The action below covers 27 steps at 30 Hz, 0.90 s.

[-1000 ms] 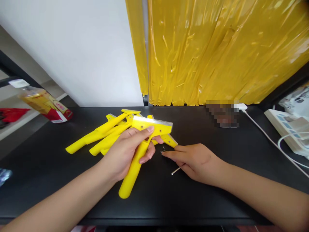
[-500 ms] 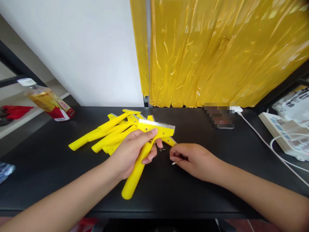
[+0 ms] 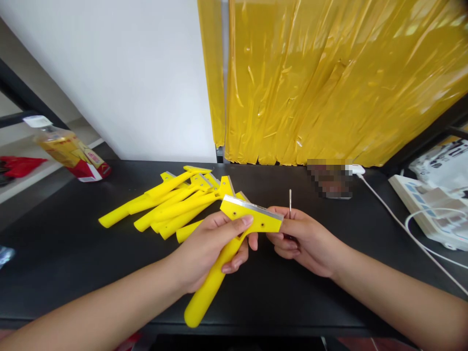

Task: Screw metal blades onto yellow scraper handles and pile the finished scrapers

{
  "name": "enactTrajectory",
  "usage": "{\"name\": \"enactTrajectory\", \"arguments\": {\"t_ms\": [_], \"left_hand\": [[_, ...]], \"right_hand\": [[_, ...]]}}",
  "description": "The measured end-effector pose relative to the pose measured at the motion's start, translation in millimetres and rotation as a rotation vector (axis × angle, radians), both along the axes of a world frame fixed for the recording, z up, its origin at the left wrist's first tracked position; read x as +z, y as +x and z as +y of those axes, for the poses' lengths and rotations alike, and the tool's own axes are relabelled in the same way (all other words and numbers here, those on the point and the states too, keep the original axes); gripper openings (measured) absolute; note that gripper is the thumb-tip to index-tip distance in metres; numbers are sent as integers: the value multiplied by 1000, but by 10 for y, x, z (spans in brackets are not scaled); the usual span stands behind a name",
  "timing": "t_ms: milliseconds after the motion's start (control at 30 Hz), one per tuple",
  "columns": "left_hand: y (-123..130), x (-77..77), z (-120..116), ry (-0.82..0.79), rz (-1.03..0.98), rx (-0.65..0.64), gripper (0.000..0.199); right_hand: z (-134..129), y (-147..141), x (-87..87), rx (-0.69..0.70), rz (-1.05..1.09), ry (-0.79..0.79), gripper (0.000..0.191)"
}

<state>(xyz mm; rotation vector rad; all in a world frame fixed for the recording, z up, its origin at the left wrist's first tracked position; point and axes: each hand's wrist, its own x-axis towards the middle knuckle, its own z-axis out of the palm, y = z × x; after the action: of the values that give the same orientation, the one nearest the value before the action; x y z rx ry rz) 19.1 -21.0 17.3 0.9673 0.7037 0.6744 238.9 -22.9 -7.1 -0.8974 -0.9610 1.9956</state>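
And here I have the left hand (image 3: 219, 239) wrapped around the neck of a yellow scraper (image 3: 215, 280), right in front of my camera! The thumb presses flat on the face of the head, between two small dark fastener spots, while the other fingers curl round from behind. The handle slants down below that hand, rounded end toward me, and the silvery metal edge (image 3: 252, 207) runs along the top of the head, away from me.

Over to the right hand (image 3: 305, 236), just beside the right end of that head: bent fingers pinch a thin metal rod (image 3: 290, 202) that stands almost upright, its tip poking up above the knuckles. Is that hand touching the scraper head? I cannot tell from this angle; thumb and head overlap in my view.

Beyond the left hand and off to its left, a pile of yellow scrapers (image 3: 183, 206) lies on the black worktop (image 3: 278, 302), handles toward the left, several heads showing silvery edges. Farther left of that hand I spot a drink bottle (image 3: 73, 153) with a white cap and a yellow-and-red label.

Out past the right hand, to its right, sits a white power strip (image 3: 424, 209) with a white cable near it, and beyond both hands hangs a sheet of shiny yellow film (image 3: 310, 83) beside a white panel (image 3: 127, 73)
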Motion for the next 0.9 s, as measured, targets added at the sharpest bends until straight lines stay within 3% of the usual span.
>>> {"name": "enactTrajectory", "arguments": {"t_ms": [267, 467, 667, 900], "left_hand": [[-28, -4, 38, 3, -10, 61, 36], [-47, 36, 49, 22, 18, 68, 37], [-47, 30, 32, 58, 63, 63, 35], [-87, -6, 44, 73, 80, 68, 35]], "right_hand": [[7, 68, 16, 34, 118, -43, 16], [-5, 80, 76, 81, 176, -19, 26], [-12, 106, 61, 102, 160, 16, 14], [-1, 104, 46, 61, 113, 35, 21]]}}
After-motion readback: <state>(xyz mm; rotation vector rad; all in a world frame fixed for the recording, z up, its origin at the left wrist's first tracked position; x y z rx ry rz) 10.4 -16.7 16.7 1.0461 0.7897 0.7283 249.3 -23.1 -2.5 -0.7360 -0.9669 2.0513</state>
